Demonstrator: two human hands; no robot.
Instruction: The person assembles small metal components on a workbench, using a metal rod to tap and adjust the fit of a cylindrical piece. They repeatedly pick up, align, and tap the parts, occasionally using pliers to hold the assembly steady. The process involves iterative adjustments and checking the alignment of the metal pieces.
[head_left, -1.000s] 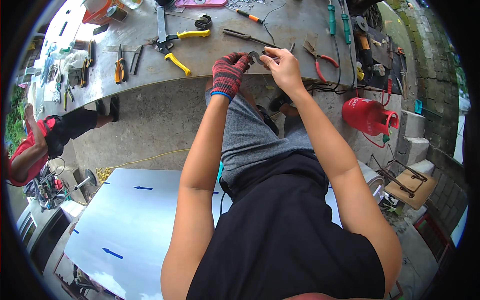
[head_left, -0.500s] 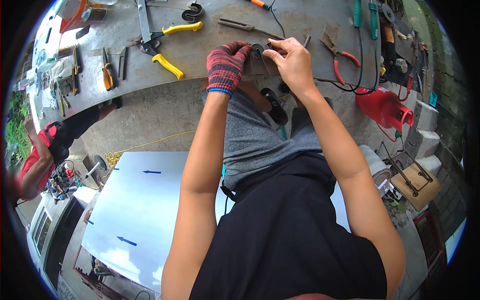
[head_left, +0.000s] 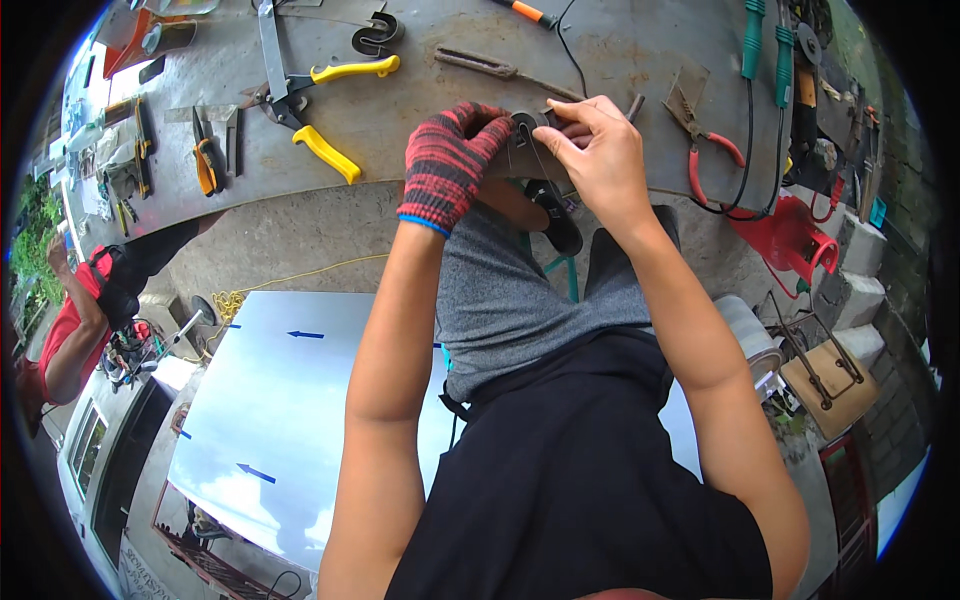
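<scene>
My left hand (head_left: 447, 165), in a red-and-black striped knit glove with a blue cuff, pinches one side of a curled dark metal strip (head_left: 522, 130). From the other side my bare right hand (head_left: 603, 160) grips the same strip with closed thumb and fingers. The strip has a hooked loop and thin ends pointing down, held at the metal workbench's (head_left: 385, 150) near edge. Just beyond my hands lies a long forked metal tool (head_left: 475, 60). Another curled metal strip (head_left: 378, 36) rests farther left on the bench.
Left on the bench are yellow-handled snips (head_left: 325, 152) and orange-handled pliers (head_left: 207, 168). Red-handled pliers (head_left: 694, 160) and green cable-fed handles (head_left: 753, 45) lie right. A red gas cylinder (head_left: 790, 238) stands below. A person (head_left: 82, 310) is at far left; a large sheet (head_left: 270, 400) lies behind me.
Both hands and the curled strip sit slightly lower in the picture, a little closer to me. The whole view has shifted slightly; both hands keep their hold.
</scene>
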